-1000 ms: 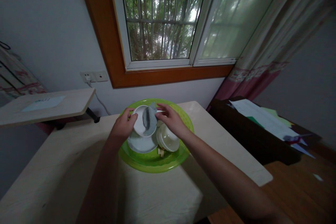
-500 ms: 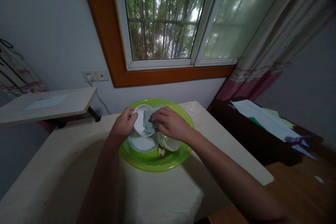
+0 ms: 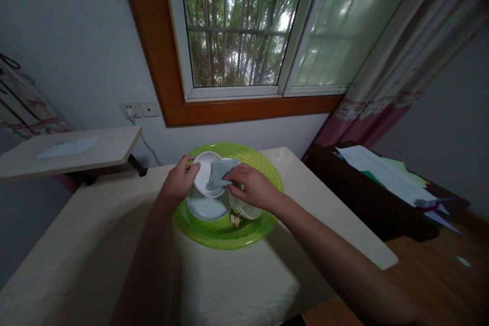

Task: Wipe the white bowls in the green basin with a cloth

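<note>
My left hand (image 3: 179, 182) grips the left rim of a small white bowl (image 3: 203, 175), tilted up over a green round tray (image 3: 225, 237). Pressed against the bowl's inside is a grey cloth (image 3: 219, 173), pinched in my right hand (image 3: 250, 187). Under the bowl a white plate (image 3: 206, 207) lies in the tray. A second white bowl (image 3: 246, 210) sits in the tray just below my right hand. Some small pale wooden pieces (image 3: 234, 220) lie beside it.
The tray rests on a pale table (image 3: 95, 244) below a window (image 3: 237, 25). At the left a small side table (image 3: 69, 150) carries a sheet of paper. At the right a dark cabinet (image 3: 382, 188) holds papers, and a curtain (image 3: 382, 76) hangs above it.
My right hand closed on the cloth and moved it from the bowl's middle down toward the right rim. The left hand kept its hold on the bowl.
</note>
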`<state>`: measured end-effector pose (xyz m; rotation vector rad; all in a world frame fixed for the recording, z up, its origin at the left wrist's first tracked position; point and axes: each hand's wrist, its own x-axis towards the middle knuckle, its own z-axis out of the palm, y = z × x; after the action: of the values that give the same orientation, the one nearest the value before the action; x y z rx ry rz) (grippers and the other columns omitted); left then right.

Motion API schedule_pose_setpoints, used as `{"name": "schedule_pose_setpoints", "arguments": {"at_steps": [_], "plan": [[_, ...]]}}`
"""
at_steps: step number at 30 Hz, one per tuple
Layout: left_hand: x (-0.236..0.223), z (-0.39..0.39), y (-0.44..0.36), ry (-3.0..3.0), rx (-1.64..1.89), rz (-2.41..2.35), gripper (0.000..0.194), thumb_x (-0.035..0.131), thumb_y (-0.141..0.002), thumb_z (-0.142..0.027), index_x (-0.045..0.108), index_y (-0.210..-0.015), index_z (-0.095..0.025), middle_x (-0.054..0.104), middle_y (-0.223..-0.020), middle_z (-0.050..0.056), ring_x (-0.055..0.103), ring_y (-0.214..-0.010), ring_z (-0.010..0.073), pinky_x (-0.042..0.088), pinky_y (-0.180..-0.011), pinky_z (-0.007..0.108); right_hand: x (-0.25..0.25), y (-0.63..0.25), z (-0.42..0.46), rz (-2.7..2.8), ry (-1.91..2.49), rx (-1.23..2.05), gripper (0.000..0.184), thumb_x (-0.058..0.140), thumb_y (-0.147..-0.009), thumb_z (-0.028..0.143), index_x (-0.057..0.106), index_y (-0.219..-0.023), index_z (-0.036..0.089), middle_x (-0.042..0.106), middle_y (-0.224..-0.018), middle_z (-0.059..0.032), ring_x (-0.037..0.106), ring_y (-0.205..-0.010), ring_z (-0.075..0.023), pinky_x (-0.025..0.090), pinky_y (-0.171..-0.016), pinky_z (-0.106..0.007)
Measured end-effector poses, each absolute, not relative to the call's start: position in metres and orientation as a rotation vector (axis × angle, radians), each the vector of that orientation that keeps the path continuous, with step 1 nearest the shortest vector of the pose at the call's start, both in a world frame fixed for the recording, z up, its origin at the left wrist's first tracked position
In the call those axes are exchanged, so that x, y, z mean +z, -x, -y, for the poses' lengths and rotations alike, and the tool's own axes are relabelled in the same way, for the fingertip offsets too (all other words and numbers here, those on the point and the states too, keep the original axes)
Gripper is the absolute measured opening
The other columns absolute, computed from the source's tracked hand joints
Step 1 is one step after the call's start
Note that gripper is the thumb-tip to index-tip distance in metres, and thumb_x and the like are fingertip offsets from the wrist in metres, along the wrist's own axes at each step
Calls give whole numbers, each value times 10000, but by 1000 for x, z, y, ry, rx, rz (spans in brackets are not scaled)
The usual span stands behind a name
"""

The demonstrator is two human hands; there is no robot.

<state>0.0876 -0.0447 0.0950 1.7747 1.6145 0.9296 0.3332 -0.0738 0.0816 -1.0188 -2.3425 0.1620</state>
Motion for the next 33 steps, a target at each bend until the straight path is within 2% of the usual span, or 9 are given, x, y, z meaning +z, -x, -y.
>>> {"name": "schedule_pose_setpoints", "arguments": {"at_steps": [4,7,10,13,19,22,26,30,33], "plan": [[94,44,-86,-1777,934,-1611,463,470,-910,-533,643,-1205,-221,735,-995,67,662,-857,221,499,-746,299,88,-332,70,1838,1315,495,188,579,-940,335,699,-908,195,695,-764,-10,615,-695,-171,456,-668,-287],[93,44,-89,-1774,929,-1608,452,468,-912,-521,649,-1193,-217,733,-1003,71,661,-865,222,497,-755,304,95,-330,65,1535,1320,568,248,562,-944,426,660,-894,204,654,-738,6,589,-673,-169,439,-619,-274],[94,44,-92,-1783,904,-1598,428,459,-920,-500,652,-1166,-208,727,-1001,72,659,-871,219,493,-768,307,100,-324,68,1527,1283,439,271,522,-986,432,666,-1025,206,694,-835,-22,617,-722,-182,462,-658,-287],[93,45,-94,-1800,900,-1566,409,446,-931,-496,651,-1146,-215,726,-993,65,660,-876,219,491,-778,307,97,-313,74,1899,1238,201,272,502,-1014,355,668,-1160,198,741,-1004,-84,664,-863,-215,489,-791,-328],[92,44,-93,-1815,932,-1602,409,432,-939,-491,641,-1161,-217,718,-970,65,656,-871,225,488,-785,308,78,-297,82,2503,1224,-95,266,493,-1032,269,731,-1061,155,758,-999,-131,677,-910,-243,482,-864,-367],[93,44,-95,-1828,943,-1626,384,429,-941,-464,647,-1146,-224,720,-982,70,656,-898,232,485,-807,311,82,-293,86,2534,1218,-23,362,455,-1061,357,753,-1003,158,765,-927,-117,684,-825,-223,481,-821,-354],[96,46,-97,-1834,955,-1635,354,415,-950,-435,648,-1124,-235,720,-1018,77,654,-955,243,478,-859,323,98,-289,90,2568,1107,303,496,428,-1061,519,760,-920,179,764,-855,-91,686,-755,-200,473,-751,-320],[95,45,-94,-1793,979,-1632,354,401,-957,-454,638,-1125,-251,716,-1031,63,654,-973,245,474,-868,330,105,-286,89,2578,969,538,442,533,-1001,585,718,-1099,196,776,-991,-85,714,-876,-228,502,-803,-325],[89,41,-89,-1748,995,-1613,360,390,-959,-482,627,-1109,-256,711,-1029,48,653,-968,243,476,-852,331,102,-282,87,2593,893,544,542,625,-942,594,624,-1306,192,732,-1227,-116,704,-1067,-265,520,-928,-364]]}}
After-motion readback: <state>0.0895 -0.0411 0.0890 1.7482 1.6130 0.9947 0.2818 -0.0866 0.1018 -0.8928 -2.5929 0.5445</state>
